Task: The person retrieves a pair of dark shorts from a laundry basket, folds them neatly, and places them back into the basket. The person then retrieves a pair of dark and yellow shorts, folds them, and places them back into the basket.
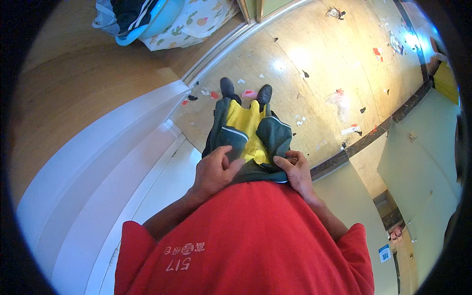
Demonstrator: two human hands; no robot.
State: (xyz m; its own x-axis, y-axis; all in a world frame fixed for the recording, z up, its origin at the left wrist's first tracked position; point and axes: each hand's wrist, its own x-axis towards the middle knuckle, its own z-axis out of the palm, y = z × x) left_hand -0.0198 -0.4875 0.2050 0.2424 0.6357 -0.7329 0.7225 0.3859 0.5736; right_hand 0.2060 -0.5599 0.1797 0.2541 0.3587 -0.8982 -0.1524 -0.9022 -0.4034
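Observation:
A dark green cloth garment [273, 137] with white piping and a yellow cloth panel [246, 121] hangs in front of my waist and legs. On its left side, my left hand [217, 170] rests at the cloth with thumb and index finger apart; its other fingers are partly hidden, so its hold is unclear. My right hand [297, 169] pinches the green cloth at the right edge, near my red shirt [254, 228]. Below the garment's far end, my dark shoes [264, 94] stand on the floor.
Scraps of paper and plastic litter the tan floor [313, 99]. A light-blue basin [162, 18] with dark cloth sits beside a patterned bag [201, 22] at upper left. White wall trim [110, 121] runs along the left; glass panels [416, 147] stand right.

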